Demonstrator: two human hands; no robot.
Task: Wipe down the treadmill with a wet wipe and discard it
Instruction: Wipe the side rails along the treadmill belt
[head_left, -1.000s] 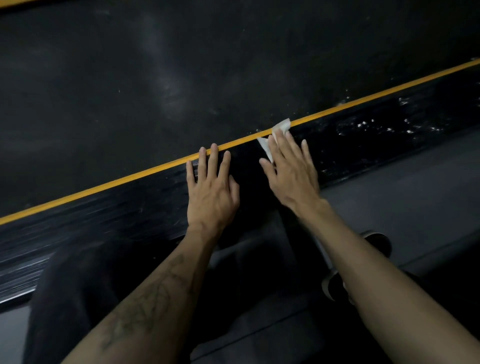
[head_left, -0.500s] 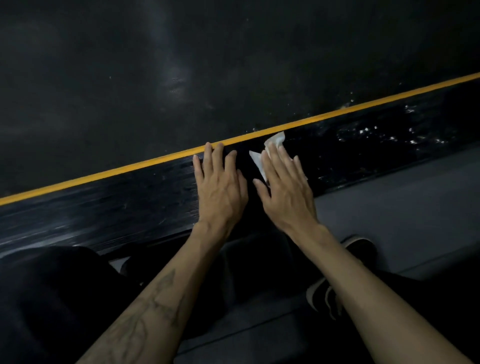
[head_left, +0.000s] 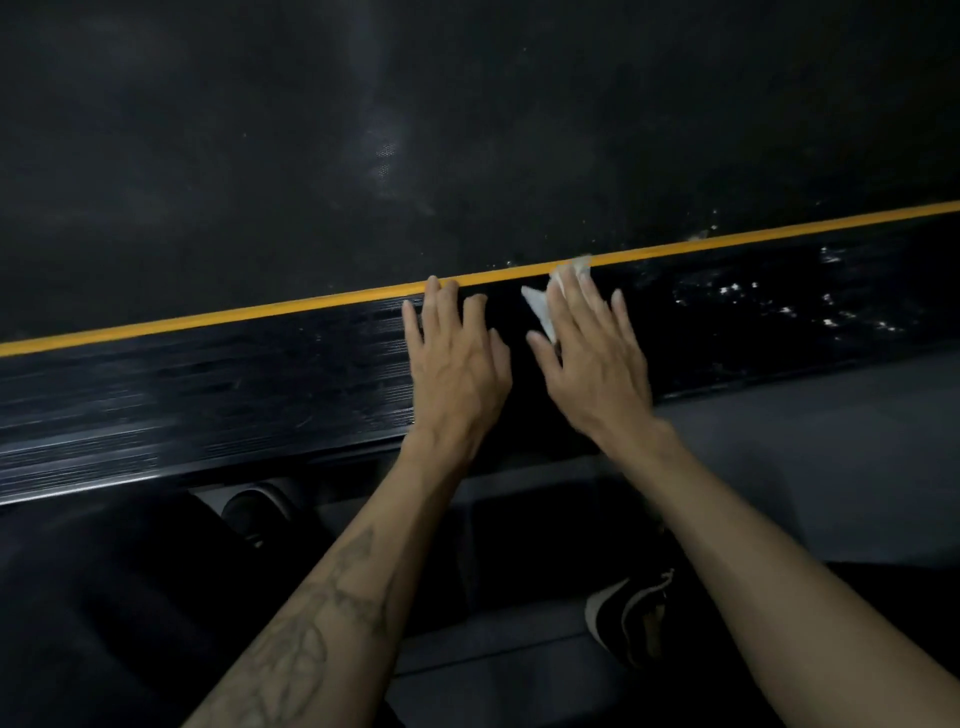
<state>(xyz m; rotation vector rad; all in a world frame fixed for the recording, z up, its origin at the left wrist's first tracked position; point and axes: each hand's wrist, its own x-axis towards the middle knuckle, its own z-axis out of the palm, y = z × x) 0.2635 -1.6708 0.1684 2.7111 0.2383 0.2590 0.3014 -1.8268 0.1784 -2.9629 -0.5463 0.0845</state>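
You have a treadmill whose belt (head_left: 467, 130) looks like matt black rubber, finely textured, with pale dusty smears across it. Along its edge runs a yellow stripe (head_left: 208, 318), smooth and flat in finish. The side rail (head_left: 208, 395) below it is glossy black, apparently plastic, ribbed lengthwise so that it catches streaks of light; to the right it carries bright specks, wet or dusty, you cannot tell which. The wipe (head_left: 540, 306) under your right hand (head_left: 592, 358) is white, soft and crumpled, like thin cloth or paper. The floor (head_left: 805, 441) beside the rail looks matt grey and smooth.
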